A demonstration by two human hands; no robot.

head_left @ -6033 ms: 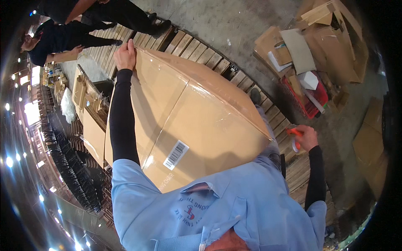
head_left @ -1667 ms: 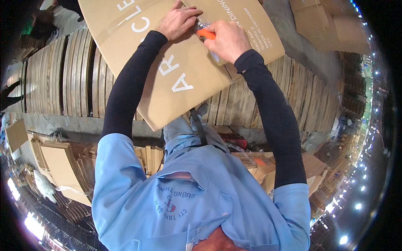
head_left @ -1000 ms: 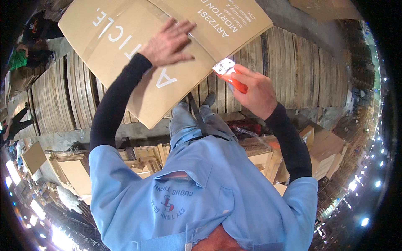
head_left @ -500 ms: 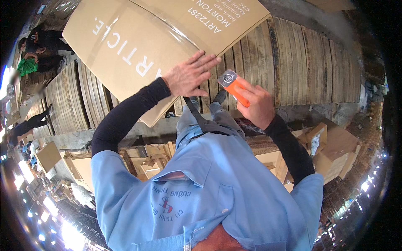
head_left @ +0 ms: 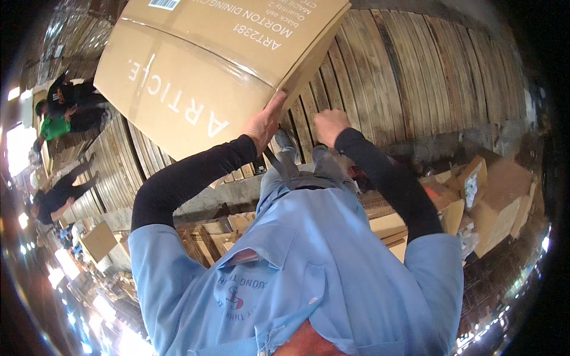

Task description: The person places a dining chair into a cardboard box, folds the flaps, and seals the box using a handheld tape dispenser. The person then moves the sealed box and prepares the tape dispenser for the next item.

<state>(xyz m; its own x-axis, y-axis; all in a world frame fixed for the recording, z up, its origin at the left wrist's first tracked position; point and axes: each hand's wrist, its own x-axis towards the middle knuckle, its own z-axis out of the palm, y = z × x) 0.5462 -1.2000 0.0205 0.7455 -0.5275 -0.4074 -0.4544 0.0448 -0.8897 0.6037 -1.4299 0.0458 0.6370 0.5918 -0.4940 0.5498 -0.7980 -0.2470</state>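
A large brown cardboard box point(head_left: 196, 77) with white print and clear tape along its seam fills the upper left. My left hand point(head_left: 266, 126) is at its near right edge, turned side-on, with its fingers against the edge and partly hidden. My right hand point(head_left: 331, 126) hangs to the right of the box, apart from it. Its fingers are curled into a fist, and nothing shows in it.
Long rows of wooden slats point(head_left: 409, 77) run across behind the box. Open cartons point(head_left: 496, 202) stand at the right. An orange patch point(head_left: 438, 194) shows beside my right forearm. Two other people, one person point(head_left: 68, 107) above another person point(head_left: 65, 193), are at the far left.
The orange-handled tool has left my right hand, which has closed into a fist. My left hand has gone from flat on the box top to its edge. The box sits slightly differently in view.
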